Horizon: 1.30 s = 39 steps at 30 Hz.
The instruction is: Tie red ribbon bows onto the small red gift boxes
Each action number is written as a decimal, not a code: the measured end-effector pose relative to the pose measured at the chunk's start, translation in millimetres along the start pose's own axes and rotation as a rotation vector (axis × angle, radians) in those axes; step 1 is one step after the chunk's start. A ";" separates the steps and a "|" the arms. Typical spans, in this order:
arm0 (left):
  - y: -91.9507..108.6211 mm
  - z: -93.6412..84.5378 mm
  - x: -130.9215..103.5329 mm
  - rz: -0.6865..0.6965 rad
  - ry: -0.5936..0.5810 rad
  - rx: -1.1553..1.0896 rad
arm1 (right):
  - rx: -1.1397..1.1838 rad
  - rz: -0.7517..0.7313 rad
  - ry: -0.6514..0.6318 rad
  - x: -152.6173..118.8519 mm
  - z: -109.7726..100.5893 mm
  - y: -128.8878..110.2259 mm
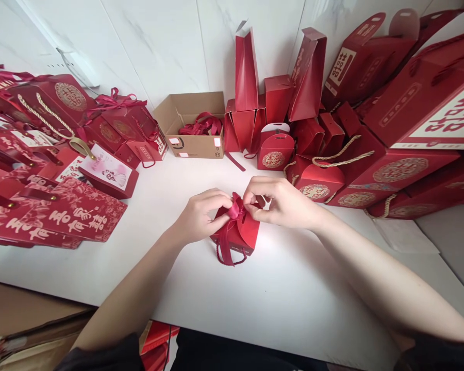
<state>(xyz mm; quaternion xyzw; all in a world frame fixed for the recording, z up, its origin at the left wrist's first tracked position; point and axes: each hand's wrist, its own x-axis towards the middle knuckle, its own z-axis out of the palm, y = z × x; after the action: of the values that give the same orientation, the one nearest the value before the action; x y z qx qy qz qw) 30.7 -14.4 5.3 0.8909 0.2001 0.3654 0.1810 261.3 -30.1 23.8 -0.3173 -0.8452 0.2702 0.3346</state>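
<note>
A small red gift box (248, 232) stands on the white table in front of me, with a dark red cord handle (237, 263) hanging at its front. On its top is a crimson ribbon (225, 245) gathered into a bow, one tail falling down the front. My left hand (205, 214) pinches a loop of the ribbon between thumb and fingers at the left. At the right, my right hand (276, 202) has its fingertips pressed together on the ribbon by the knot. The fingertips hide part of the knot.
A cardboard box (199, 147) holding red ribbons (203, 125) stands at the back. Red gift bags (81, 211) and boxes crowd the left. More red boxes (394, 167) are stacked at the right. A small red box (275, 149) stands behind my right hand.
</note>
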 end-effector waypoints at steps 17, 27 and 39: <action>-5.4 3.0 -3.5 -0.004 0.029 -0.038 | -0.014 -0.043 -0.003 1.1 -2.9 4.8; -5.5 3.8 -3.4 -0.007 0.044 -0.031 | -0.074 -0.082 -0.090 1.4 0.5 7.9; -5.9 4.5 -5.3 -0.018 0.031 -0.036 | -0.103 -0.059 -0.122 1.4 -1.6 6.2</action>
<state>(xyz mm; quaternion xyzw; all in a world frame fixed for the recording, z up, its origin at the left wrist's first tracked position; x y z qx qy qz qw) 29.2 -12.8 -3.5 0.8798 0.2043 0.3811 0.1974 263.9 -24.7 21.3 -0.2921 -0.8857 0.2352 0.2737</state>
